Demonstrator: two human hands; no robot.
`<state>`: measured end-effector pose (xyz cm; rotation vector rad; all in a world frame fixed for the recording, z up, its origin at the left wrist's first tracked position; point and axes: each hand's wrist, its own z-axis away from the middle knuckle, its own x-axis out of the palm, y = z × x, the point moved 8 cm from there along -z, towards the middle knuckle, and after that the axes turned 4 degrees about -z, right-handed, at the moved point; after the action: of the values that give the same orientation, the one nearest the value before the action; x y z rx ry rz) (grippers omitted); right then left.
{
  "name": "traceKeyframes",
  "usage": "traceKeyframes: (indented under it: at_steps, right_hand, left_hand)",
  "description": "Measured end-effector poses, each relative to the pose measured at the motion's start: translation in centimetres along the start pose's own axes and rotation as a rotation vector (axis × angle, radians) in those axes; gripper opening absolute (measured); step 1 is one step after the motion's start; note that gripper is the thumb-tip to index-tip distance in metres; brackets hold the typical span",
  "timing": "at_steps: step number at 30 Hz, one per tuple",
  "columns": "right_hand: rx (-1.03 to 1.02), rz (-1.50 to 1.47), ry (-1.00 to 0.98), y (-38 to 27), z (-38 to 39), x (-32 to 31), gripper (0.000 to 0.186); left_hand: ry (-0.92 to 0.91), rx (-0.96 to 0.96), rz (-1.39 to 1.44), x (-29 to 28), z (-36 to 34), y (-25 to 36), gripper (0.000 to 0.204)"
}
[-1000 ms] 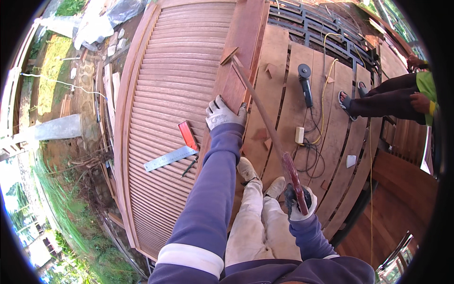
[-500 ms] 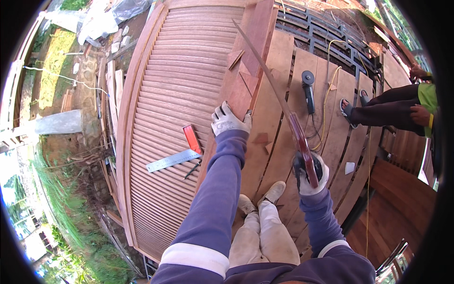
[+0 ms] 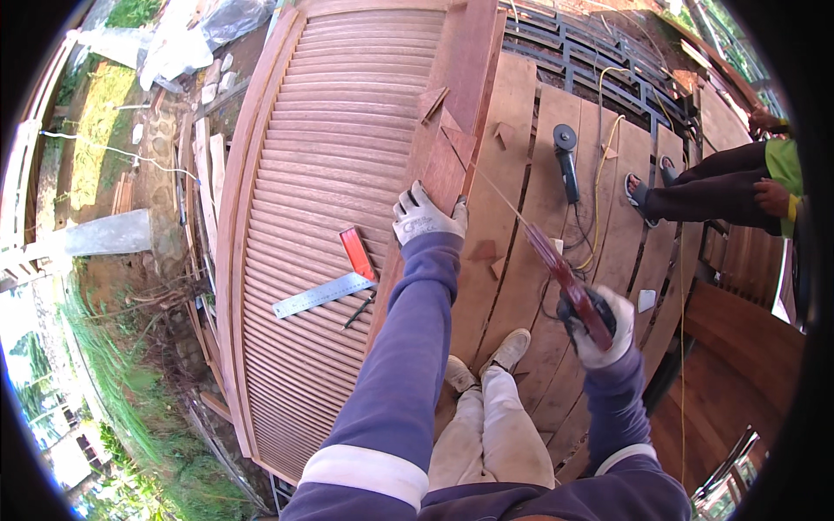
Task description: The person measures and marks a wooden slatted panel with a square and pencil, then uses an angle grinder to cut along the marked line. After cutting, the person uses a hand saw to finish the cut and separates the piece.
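My gloved right hand (image 3: 615,323) is closed around the reddish-brown handle of a handsaw (image 3: 549,253). The saw's thin blade, seen almost edge-on, slants up and left toward the right edge of a wooden board (image 3: 448,170). My gloved left hand (image 3: 424,217) grips the near end of that board, fingers over its top and thumb at its right side. A thin dark line crosses the board beyond the hand. Beneath lies a louvred wooden panel (image 3: 343,165). On its slats rest a try square (image 3: 357,252) with an orange stock and a dark pencil-like marker (image 3: 358,311).
An angle grinder (image 3: 566,163) lies on the plank floor (image 3: 508,187) to the right, its cord beside a yellow cable (image 3: 599,227). Wood offcuts (image 3: 483,251) are scattered nearby. Another person's sandalled foot (image 3: 637,193) stands at the right. Dark metal frames (image 3: 599,65) lie behind.
My right hand has moved right and slightly nearer, turning the saw so its blade now shows nearly edge-on at the board's right edge. My left hand stays on the board.
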<state>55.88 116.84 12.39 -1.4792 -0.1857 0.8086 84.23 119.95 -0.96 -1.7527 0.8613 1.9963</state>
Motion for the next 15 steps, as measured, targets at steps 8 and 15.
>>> traceKeyframes:
  at_steps: [8,15]
  right_hand:
    - [-0.044,0.155,0.045,-7.6,-6.8,-5.3,0.027]
    - [-0.104,-0.014,0.398,-5.5,-1.3,-7.2,0.028]
  left_hand:
    - [-0.047,-0.008,-0.039,0.4,-0.1,-0.2,0.085]
    - [-0.02,-0.004,-0.023,-0.1,0.1,0.1,0.083]
